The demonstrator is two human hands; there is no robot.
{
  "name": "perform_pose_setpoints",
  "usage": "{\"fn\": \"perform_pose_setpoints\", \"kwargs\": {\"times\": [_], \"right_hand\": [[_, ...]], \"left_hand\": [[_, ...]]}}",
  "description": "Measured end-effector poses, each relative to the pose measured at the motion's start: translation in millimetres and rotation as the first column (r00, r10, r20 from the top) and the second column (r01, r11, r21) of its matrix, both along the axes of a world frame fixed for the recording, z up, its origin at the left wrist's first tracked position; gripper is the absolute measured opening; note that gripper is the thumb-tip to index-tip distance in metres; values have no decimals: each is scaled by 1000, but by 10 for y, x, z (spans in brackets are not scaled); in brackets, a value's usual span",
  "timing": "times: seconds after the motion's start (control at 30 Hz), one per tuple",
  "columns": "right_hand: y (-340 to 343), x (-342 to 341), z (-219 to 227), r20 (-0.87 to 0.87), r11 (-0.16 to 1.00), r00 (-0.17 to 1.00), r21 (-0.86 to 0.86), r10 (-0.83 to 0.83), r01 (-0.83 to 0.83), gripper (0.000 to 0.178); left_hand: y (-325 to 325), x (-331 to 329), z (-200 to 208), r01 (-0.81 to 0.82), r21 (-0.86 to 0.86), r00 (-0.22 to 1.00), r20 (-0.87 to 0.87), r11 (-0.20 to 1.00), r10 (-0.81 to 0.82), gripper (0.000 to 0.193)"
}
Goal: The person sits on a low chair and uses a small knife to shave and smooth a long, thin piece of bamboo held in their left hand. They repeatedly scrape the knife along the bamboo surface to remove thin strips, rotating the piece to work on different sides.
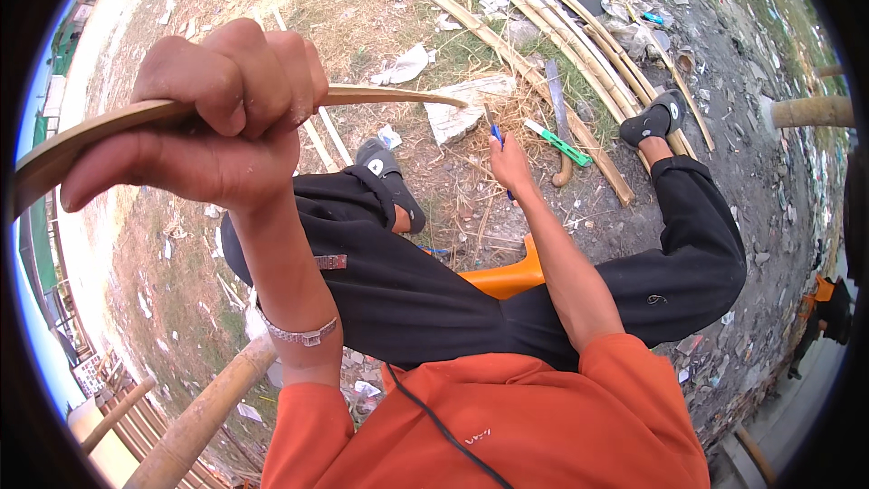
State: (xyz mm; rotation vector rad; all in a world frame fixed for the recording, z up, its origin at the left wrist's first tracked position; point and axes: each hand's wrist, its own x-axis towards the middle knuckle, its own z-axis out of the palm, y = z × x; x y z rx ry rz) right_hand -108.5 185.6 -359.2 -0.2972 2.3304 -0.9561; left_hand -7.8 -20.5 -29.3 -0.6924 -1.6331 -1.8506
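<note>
My left hand [226,100], raised high and close to view, is closed in a fist round a long bamboo strip [380,94]. One end of the strip runs past the left rim; its tapered far end reaches over a whitish block [466,110] on the ground. My right hand [510,165] grips a blue-handled knife [495,132], with its blade pointing away from me beside that end of the strip. Just right of it lie a green-and-white cutter-like tool [557,142] and a long flat blade [556,101] with a curved wooden handle [563,172].
Split bamboo lengths [579,50] lie at the far right, by my right shoe [654,118]. Dry shavings [520,113] and litter cover the ground. An orange seat [505,282] shows between my legs. Bamboo poles [204,412] stand at the lower left; another pole [812,111] juts in at right.
</note>
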Motion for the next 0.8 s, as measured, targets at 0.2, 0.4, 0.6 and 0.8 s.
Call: {"fn": "perform_pose_setpoints", "kwargs": {"times": [0.2, 0.4, 0.6, 0.8], "right_hand": [[-126, 70, 1301, -159, 972, 978, -171, 138, -164, 27], [-368, 387, 1215, -407, 963, 911, -210, 71, -169, 17], [-393, 310, 1078, -300, 972, 925, 54, 233, -227, 20], [-72, 422, 485, -149, 985, 977, 94, 155, -142, 28]], "left_hand": [[114, 79, -6, -45, 17, 998, 42, 999, 44, 69], [263, -47, 2, 49, -109, 994, -90, 993, -59, 71], [138, 17, -28, -18, -31, 997, -74, 999, 15, 71], [314, -63, -8, -5, -28, 996, -93, 1000, 2, 71]]}}
